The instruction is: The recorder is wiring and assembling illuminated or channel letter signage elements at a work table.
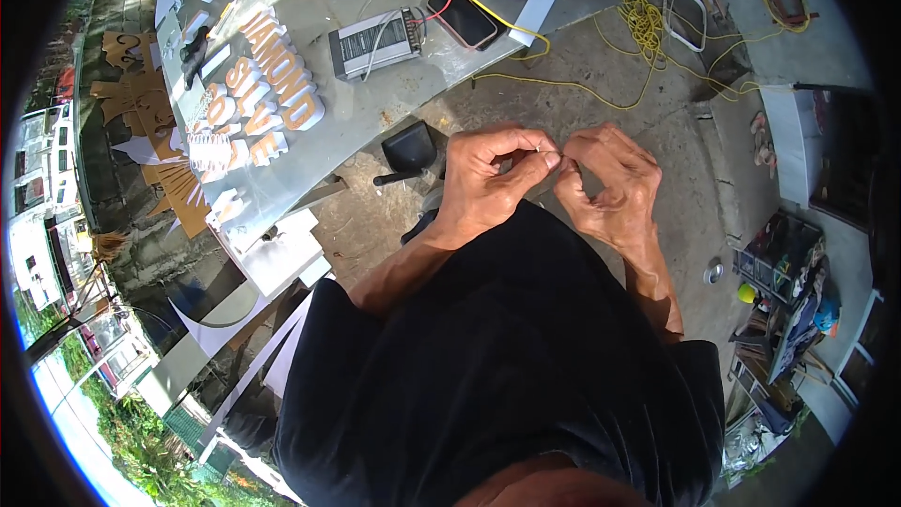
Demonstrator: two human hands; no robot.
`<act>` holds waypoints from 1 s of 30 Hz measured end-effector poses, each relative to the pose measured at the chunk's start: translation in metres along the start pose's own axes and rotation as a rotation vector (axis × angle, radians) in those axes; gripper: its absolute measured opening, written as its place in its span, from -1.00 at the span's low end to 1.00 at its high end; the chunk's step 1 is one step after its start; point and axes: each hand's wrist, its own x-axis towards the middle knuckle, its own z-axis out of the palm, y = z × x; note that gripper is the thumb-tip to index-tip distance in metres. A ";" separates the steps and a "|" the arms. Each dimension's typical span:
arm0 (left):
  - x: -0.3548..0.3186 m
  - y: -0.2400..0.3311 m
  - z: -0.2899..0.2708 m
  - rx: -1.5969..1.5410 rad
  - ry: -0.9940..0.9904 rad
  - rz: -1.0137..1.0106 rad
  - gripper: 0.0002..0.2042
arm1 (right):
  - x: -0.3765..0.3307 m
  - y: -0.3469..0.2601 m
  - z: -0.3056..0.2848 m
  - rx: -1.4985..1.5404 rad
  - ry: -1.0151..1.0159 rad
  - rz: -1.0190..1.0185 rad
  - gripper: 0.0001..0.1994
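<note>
My left hand (pixel 493 178) and my right hand (pixel 610 178) meet in front of my chest, fingertips pinched together on a thin pale wire end (pixel 549 152) that is too small to make out fully. Both hands hover above the concrete floor, just off the edge of a grey metal sheet (pixel 375 103). On that sheet lie raised sign letters (pixel 272 84), a grey box-shaped power supply (pixel 375 40) and a phone (pixel 462 17) with red and yellow wires running past it.
A black tool (pixel 408 155) sits under the sheet's edge. Yellow cord (pixel 648 23) lies tangled on the floor at the top right. A cluttered rack (pixel 784 272) stands at the right. Cardboard cutouts (pixel 155 103) lie at the left, with a street beyond.
</note>
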 end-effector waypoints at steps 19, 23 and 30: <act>0.006 -0.001 -0.004 -0.016 -0.193 -0.361 -0.85 | -0.009 0.031 -0.046 0.105 -0.163 0.082 -0.73; 0.003 -0.001 -0.008 -0.026 -0.276 -0.368 -0.81 | 0.002 0.025 -0.020 0.121 -0.257 -0.175 -0.63; -0.003 0.001 -0.020 0.043 -0.303 -0.428 -0.81 | 0.007 0.031 -0.008 0.147 -0.348 -0.247 -0.65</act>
